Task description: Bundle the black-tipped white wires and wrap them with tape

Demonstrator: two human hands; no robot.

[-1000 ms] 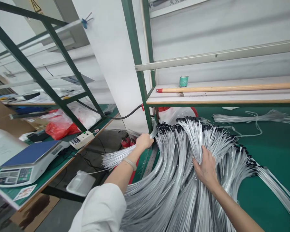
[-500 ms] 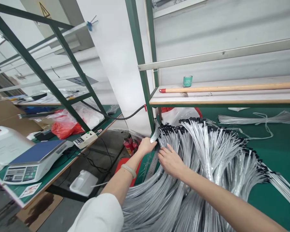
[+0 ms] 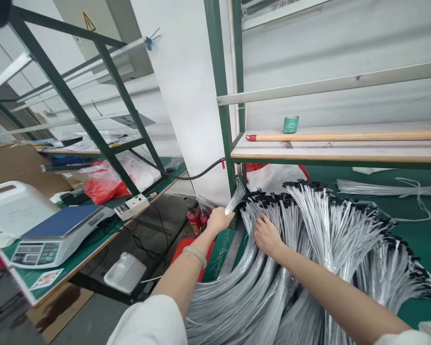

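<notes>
My left hand is closed around a small bundle of thin grey wires, whose fanned ends stick up beyond the fist beside the green rack post. To its right, my right hand lies against the large heap of grey wires, its fingers bent round some of them just below the black end pieces. Those wires are gathered in several bunches that curve down towards me. The fingertips of the right hand are partly hidden among the wires.
A wooden pole and a green roll lie on the low shelf above the wires. A steel ruler runs beside the heap. Left, across a gap, stand a weighing scale and a power strip; fire extinguishers stand below.
My right hand has shifted right along the wire heap, away from my left hand. My left hand keeps its bundle, which now stands up more in view. The camera has turned slightly.
</notes>
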